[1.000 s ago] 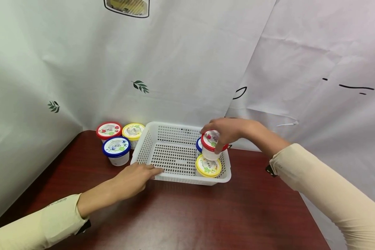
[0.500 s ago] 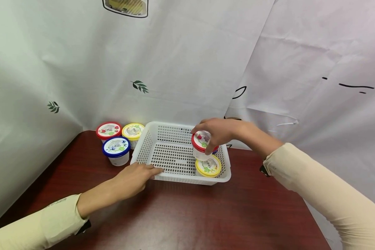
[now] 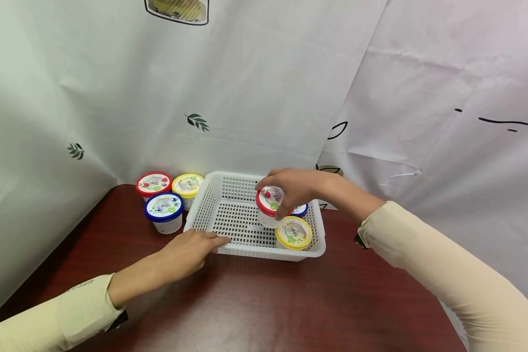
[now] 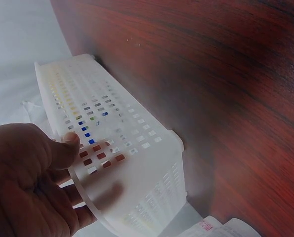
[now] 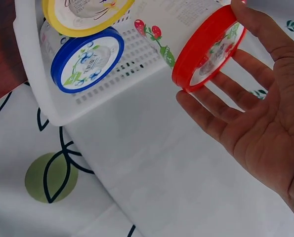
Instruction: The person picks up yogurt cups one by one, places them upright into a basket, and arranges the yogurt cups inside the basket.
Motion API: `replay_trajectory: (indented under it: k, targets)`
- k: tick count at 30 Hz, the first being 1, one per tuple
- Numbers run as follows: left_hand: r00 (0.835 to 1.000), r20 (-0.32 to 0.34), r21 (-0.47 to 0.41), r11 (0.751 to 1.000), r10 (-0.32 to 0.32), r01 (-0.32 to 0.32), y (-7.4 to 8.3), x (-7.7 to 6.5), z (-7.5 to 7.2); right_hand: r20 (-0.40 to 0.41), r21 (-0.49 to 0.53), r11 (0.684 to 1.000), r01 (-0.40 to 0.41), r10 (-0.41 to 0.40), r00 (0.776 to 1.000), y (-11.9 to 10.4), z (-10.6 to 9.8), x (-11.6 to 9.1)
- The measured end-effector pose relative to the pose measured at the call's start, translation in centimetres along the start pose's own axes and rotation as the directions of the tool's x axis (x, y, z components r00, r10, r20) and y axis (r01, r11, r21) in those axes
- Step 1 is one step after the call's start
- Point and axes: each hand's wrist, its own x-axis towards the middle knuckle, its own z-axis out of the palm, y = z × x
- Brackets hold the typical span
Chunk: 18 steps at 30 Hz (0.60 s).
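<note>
My right hand (image 3: 297, 188) grips a white tub with a red lid (image 3: 270, 199) by the lid's edge, over the white slotted basket (image 3: 229, 249). In the right wrist view, thumb and fingers spread around the red lid (image 5: 211, 47), and strawberries are printed on the tub's side. Beside it in the basket stand a yellow-lidded tub (image 3: 294, 233) and a blue-lidded tub (image 3: 300, 211), the latter partly hidden. My left hand (image 3: 191, 252) holds the basket's near left rim; in the left wrist view its thumb lies outside the wall (image 4: 137, 182) and the fingers show behind it.
Left of the basket stand three more tubs: one red-lidded (image 3: 154, 183), one yellow-lidded (image 3: 187, 186) and one blue-lidded (image 3: 164, 206). They are on the dark red wooden table (image 3: 264, 303). A white printed cloth (image 3: 255, 98) hangs right behind the basket.
My right hand has carried the red-lidded tub leftward across the basket, uncovering part of the blue lid to its right. The left hand has stayed on the rim.
</note>
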Motion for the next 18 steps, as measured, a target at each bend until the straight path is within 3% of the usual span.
replay_trajectory:
  k: [18]
  targets:
    - [0.999, 0.029, 0.003, 1.000, -0.029, 0.029, 0.0, 0.1, 0.0, 0.008, -0.044, 0.996, 0.074, -0.073, 0.997, -1.5, 1.5, 2.4]
